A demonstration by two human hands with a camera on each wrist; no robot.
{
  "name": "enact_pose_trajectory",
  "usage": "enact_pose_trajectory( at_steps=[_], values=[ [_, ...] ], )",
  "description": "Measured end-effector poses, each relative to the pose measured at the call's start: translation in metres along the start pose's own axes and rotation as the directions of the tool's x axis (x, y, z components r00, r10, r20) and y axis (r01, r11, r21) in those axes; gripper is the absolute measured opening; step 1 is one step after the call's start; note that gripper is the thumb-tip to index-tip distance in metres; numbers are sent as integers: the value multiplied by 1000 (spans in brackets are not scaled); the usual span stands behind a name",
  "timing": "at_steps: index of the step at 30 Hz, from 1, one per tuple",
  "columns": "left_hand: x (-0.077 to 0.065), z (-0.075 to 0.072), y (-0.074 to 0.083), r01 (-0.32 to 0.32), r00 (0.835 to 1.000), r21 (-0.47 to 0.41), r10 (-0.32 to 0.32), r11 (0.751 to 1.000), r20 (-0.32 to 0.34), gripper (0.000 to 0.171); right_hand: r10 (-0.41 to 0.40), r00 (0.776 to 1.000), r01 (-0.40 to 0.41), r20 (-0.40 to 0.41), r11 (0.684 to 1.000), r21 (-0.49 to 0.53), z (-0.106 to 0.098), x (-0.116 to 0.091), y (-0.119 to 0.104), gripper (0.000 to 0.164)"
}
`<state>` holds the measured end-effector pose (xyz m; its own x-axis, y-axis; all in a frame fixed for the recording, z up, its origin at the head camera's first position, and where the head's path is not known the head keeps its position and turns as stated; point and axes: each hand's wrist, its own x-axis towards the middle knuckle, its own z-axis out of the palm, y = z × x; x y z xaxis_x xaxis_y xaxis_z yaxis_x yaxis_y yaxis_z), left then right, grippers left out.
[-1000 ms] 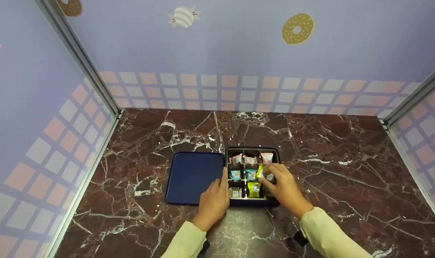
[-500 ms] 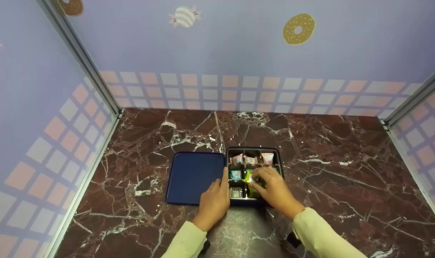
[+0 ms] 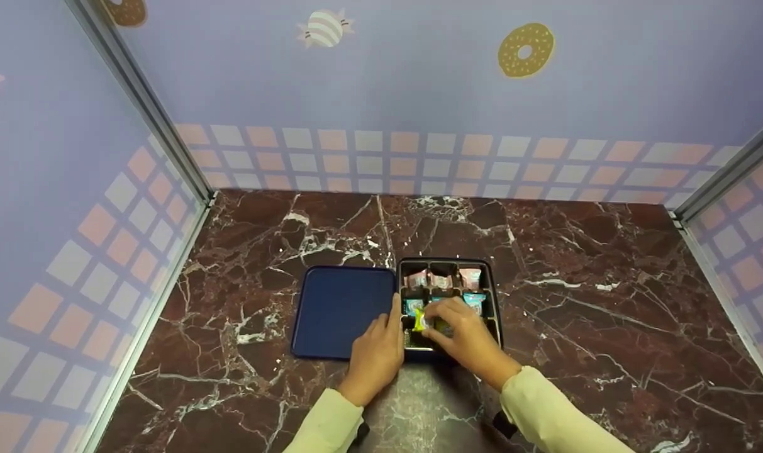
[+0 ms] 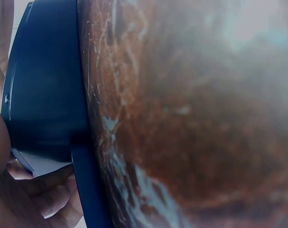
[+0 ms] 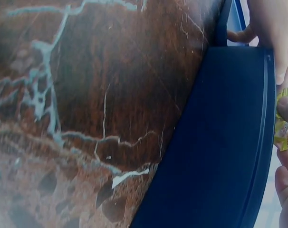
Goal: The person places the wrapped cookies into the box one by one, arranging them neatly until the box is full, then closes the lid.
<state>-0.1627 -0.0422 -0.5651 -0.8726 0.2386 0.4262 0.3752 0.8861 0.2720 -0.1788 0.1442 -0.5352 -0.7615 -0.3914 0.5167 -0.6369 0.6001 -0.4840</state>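
Note:
A dark blue box [image 3: 498,318] with a compartment tray holds small wrapped candies. My right hand [image 3: 466,333] pinches a yellow-green wrapped candy [image 3: 420,319] between thumb and fingertips, above the near left compartment. The same candy [image 5: 282,135] shows past the box rim in the right wrist view. At the box's left side my left hand [image 3: 376,352] grips the edge, its index finger straight along it. Pink candies [image 3: 471,277] fill the far row. Blue candies [image 3: 474,302] sit in the middle row. My right hand hides much of the near row.
The flat dark blue lid [image 3: 343,311] lies left of the box, close against it. Both stand on a dark red marble-patterned table [image 3: 595,314]. Patterned panels [image 3: 381,94] enclose the back and both sides.
My right hand has moved left over the box with the yellow-green candy, from the right column to the near left compartment. The blue candy at right is uncovered. My left hand stays in place.

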Motion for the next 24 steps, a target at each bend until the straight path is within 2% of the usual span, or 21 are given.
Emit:
enact_pose_trajectory(
  at_steps=[11,24],
  values=[
    [1,-2,2,20,999,17,-21,1000,37,55,-40,998,39,38,999,19,10,-3,-3,20],
    [1,-3,2,33,997,6,-34,999,69,55,-76,995,76,66,997,-4,9,-4,-2,16]
  ],
)
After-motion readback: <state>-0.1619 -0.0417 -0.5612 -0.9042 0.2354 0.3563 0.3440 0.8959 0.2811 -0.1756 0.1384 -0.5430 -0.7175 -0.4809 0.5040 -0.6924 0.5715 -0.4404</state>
